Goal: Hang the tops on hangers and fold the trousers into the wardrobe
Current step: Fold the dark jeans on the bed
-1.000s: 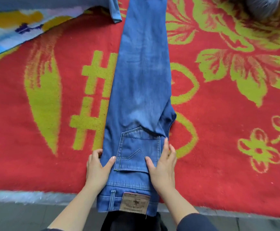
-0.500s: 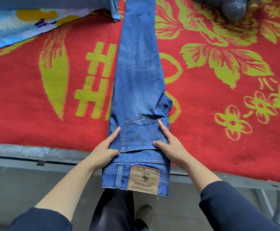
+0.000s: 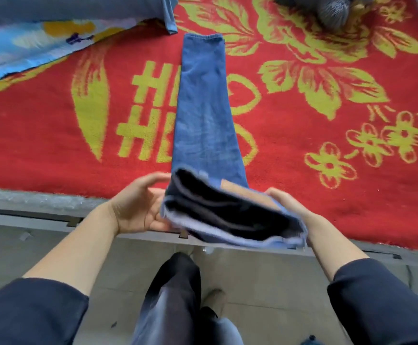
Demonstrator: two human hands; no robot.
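Blue jeans [image 3: 205, 115] lie folded lengthwise on the red and yellow blanket [image 3: 53, 145], legs pointing away from me, hems at the far end. Their waist end is lifted off the bed edge, so the dark inside of the waistband [image 3: 230, 215] faces me. My left hand [image 3: 138, 207] holds the left side of the waist, thumb on top. My right hand [image 3: 285, 207] holds the right side, fingers partly hidden behind the denim.
A light blue patterned cloth [image 3: 28, 46] and a blue garment [image 3: 78, 8] lie at the far left of the bed. A grey knitted item [image 3: 327, 8] sits at the far right. The grey bed frame edge [image 3: 41, 215] runs in front of me above the tiled floor.
Both hands went from pressing flat on the back pocket area to gripping the waist sides, and the waist end has risen off the bed and turned its inside towards me.
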